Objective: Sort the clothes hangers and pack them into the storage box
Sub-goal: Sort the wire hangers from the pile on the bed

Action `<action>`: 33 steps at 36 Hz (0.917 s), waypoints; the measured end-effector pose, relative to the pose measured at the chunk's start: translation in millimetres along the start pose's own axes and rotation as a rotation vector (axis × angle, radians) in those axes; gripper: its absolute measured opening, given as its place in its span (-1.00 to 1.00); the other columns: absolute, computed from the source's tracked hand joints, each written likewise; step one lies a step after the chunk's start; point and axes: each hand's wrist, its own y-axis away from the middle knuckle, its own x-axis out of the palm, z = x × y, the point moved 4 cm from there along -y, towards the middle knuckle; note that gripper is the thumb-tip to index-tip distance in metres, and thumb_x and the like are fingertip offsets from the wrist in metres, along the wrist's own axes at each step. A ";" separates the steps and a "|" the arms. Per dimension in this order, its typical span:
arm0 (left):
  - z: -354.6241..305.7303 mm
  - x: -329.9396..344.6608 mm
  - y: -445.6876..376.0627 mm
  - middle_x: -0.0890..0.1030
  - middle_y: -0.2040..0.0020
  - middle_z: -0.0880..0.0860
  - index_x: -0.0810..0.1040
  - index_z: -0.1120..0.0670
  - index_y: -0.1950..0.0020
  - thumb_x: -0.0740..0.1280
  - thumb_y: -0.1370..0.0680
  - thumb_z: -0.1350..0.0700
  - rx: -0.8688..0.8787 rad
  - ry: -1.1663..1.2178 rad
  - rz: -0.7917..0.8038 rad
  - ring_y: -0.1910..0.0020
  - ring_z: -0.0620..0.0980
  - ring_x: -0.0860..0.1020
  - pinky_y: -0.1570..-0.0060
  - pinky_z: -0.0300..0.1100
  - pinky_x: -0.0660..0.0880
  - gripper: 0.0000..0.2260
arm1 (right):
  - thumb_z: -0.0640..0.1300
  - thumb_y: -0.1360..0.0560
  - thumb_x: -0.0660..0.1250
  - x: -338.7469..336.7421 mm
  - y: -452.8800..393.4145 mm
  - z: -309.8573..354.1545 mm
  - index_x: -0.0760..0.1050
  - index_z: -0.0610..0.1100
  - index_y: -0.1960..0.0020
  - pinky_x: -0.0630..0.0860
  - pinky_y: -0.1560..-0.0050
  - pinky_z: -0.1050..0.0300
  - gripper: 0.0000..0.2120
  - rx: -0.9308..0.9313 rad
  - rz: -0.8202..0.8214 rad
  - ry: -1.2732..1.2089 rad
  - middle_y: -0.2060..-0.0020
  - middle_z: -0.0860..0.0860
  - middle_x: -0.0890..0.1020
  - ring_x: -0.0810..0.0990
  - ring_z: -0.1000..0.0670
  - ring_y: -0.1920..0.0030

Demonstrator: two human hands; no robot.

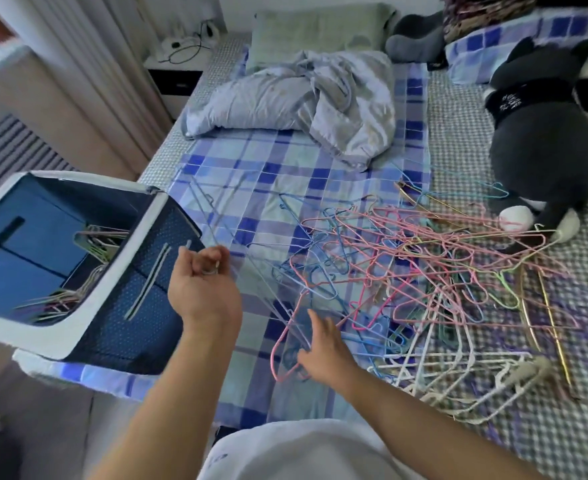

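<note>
Hangers (424,271) lie tangled on the bed (251,174), right of the box (112,271), which holds more. My left hand (202,285) grips blue hangers (216,216); my right hand (323,355), fingers spread, touches the pile. White print on the plush cat (541,140) is unreadable.

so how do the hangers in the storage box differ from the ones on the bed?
The hangers in the storage box lie in small aligned bundles, while the hangers on the bed sprawl in one tangled heap. The boxed hangers are few; the bed heap is far larger. The boxed ones sit inside the blue storage box; the heap rests loose on the checked sheet. Both are thin wire hangers in mixed pastel colours.
</note>
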 end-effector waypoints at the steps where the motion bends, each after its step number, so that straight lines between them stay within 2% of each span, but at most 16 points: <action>1: -1.7 -1.3 -9.9 0.34 0.41 0.04 0.29 0.05 0.39 0.11 -0.72 0.12 -0.018 0.019 -0.037 0.34 0.02 0.45 0.00 -0.11 0.46 -0.55 | -0.07 -0.46 0.41 0.0 0.3 -11.6 0.03 -0.06 -0.60 0.29 -0.41 -0.01 -0.16 0.035 -0.046 0.019 -0.43 -0.13 0.25 0.26 -0.18 -0.44; 3: -8.3 -2.6 -28.4 0.34 0.43 0.02 0.30 0.06 0.40 0.11 -0.72 0.14 -0.060 0.019 -0.094 0.39 -0.02 0.44 0.08 -0.14 0.45 -0.55 | -0.04 -0.44 0.41 3.2 2.2 -38.9 0.12 -0.05 -0.58 0.34 -0.39 0.00 -0.20 0.169 -0.027 0.019 -0.41 -0.14 0.29 0.32 -0.19 -0.40; 4: -12.8 -1.7 -36.5 0.35 0.43 0.02 0.30 0.06 0.39 0.10 -0.71 0.17 -0.085 0.008 -0.114 0.40 -0.02 0.44 0.06 -0.13 0.45 -0.56 | -0.01 -0.44 0.39 6.4 6.9 -49.3 0.17 -0.05 -0.56 0.43 -0.30 0.02 -0.25 0.259 0.054 -0.051 -0.35 -0.14 0.36 0.42 -0.16 -0.32; 5: -16.8 -0.1 -43.6 0.36 0.43 0.02 0.31 0.06 0.38 0.09 -0.70 0.18 -0.113 -0.014 -0.123 0.40 -0.01 0.43 0.02 -0.11 0.45 -0.58 | -0.02 -0.46 0.36 12.7 11.8 -59.3 0.25 -0.06 -0.50 0.52 -0.13 0.07 -0.35 0.337 0.149 -0.170 -0.21 -0.12 0.47 0.52 -0.11 -0.15; 7: -25.4 6.3 -54.4 0.42 0.42 0.03 0.28 0.05 0.37 0.08 -0.68 0.17 -0.177 -0.092 -0.116 0.38 0.01 0.43 -0.06 -0.07 0.47 -0.60 | -0.13 -0.53 0.28 23.0 27.9 -61.4 0.42 -0.09 -0.25 0.51 0.12 0.14 -0.70 0.476 0.301 -0.464 0.12 -0.05 0.50 0.50 0.01 0.18; 9: -31.8 14.8 -61.4 0.44 0.42 0.02 0.26 0.04 0.35 0.08 -0.69 0.12 -0.240 -0.169 -0.121 0.36 0.01 0.44 -0.05 -0.06 0.49 -0.62 | -0.22 -0.58 0.19 32.9 31.7 -57.1 0.43 -0.09 -0.06 0.48 0.11 0.10 -0.90 0.549 0.295 -0.724 0.23 -0.03 0.45 0.44 0.01 0.28; 11: -36.8 23.2 -64.4 0.47 0.44 0.01 0.28 0.04 0.31 0.07 -0.70 0.11 -0.298 -0.247 -0.141 0.31 0.01 0.46 0.01 -0.05 0.50 -0.64 | -0.21 -0.62 0.14 39.9 24.8 -50.6 0.44 -0.12 -0.06 0.49 0.10 0.05 -0.89 0.596 0.237 -0.978 0.18 -0.07 0.52 0.49 -0.03 0.27; 14: -39.3 33.9 -63.0 0.54 0.42 0.01 0.32 0.06 0.25 0.05 -0.68 0.17 -0.382 -0.320 -0.196 0.23 0.00 0.52 0.05 -0.04 0.48 -0.70 | -0.19 -0.65 0.16 30.8 8.6 -36.7 0.47 -0.21 -0.04 0.57 0.27 0.04 -0.86 0.671 0.123 -1.339 0.07 -0.23 0.62 0.59 -0.15 0.26; 16: -37.9 40.7 -58.5 0.58 0.36 -0.01 0.36 0.06 0.21 0.04 -0.69 0.16 -0.415 -0.338 -0.219 0.15 -0.02 0.55 -0.04 -0.03 0.46 -0.72 | -0.09 -0.66 0.17 17.9 0.1 -29.9 0.45 -0.24 -0.02 0.60 0.35 0.03 -0.78 0.697 0.071 -1.497 0.11 -0.24 0.61 0.61 -0.18 0.23; 17: -37.5 44.5 -56.0 0.60 0.33 -0.02 0.39 0.06 0.18 0.04 -0.68 0.16 -0.414 -0.348 -0.221 0.10 -0.03 0.56 -0.09 -0.04 0.43 -0.73 | -0.03 -0.67 0.17 12.0 -3.2 -27.0 0.44 -0.24 -0.03 0.61 0.31 -0.01 -0.73 0.698 0.067 -1.560 0.08 -0.24 0.60 0.62 -0.19 0.20; 19: -37.3 51.0 -51.7 0.61 0.31 -0.04 0.42 0.07 0.17 0.04 -0.66 0.18 -0.393 -0.362 -0.220 0.04 -0.05 0.57 -0.16 -0.07 0.38 -0.74 | 0.00 -0.67 0.18 1.6 -4.0 -21.7 0.43 -0.25 0.01 0.58 0.20 -0.09 -0.70 0.690 0.127 -1.581 0.07 -0.25 0.60 0.60 -0.19 0.18; 21: -37.6 54.8 -48.9 0.64 0.25 -0.04 0.44 0.07 0.15 0.05 -0.64 0.20 -0.367 -0.365 -0.233 0.01 -0.06 0.58 -0.20 -0.08 0.35 -0.76 | -0.07 -0.65 0.21 -1.0 -3.1 -19.2 0.42 -0.26 0.11 0.56 0.18 -0.08 -0.73 0.694 0.189 -1.524 0.20 -0.24 0.59 0.58 -0.17 0.25; 24: -37.9 51.2 -49.4 0.68 0.08 -0.02 0.50 0.10 -0.03 0.07 -0.63 0.19 -0.319 -0.335 -0.290 -0.03 -0.05 0.59 -0.27 -0.06 0.34 -0.79 | -0.20 -0.60 0.23 7.1 0.3 -16.4 0.43 -0.23 0.19 0.54 0.31 0.07 -0.79 0.722 0.251 -1.464 0.43 -0.12 0.49 0.48 -0.04 0.41; 26: -36.9 47.9 -49.7 0.68 0.08 0.00 0.47 0.08 0.05 0.08 -0.63 0.17 -0.291 -0.331 -0.332 -0.02 -0.03 0.59 -0.27 -0.03 0.34 -0.81 | -0.32 -0.56 0.17 11.4 5.1 -14.9 0.43 -0.24 0.26 0.51 0.40 0.14 -0.77 0.724 0.266 -1.452 0.52 -0.09 0.43 0.41 -0.02 0.48; 30: -29.0 37.4 -50.7 0.67 0.05 -0.01 0.47 0.08 0.01 0.07 -0.65 0.17 -0.305 -0.344 -0.361 -0.05 -0.04 0.58 -0.26 0.03 0.26 -0.81 | -0.34 -0.62 0.18 5.4 9.0 -16.0 0.49 -0.34 0.13 0.61 0.41 0.07 -0.81 0.712 0.216 -1.544 0.53 -0.15 0.50 0.52 -0.08 0.46; 33: -22.3 27.9 -57.6 0.66 0.06 -0.02 0.44 0.06 0.03 0.04 -0.66 0.16 -0.300 -0.362 -0.366 -0.07 -0.05 0.58 -0.26 0.06 0.23 -0.80 | -0.32 -0.62 0.19 -4.0 6.9 -22.7 0.48 -0.30 0.16 0.51 0.57 0.19 -0.80 0.718 0.167 -1.639 0.57 -0.12 0.47 0.49 0.01 0.62</action>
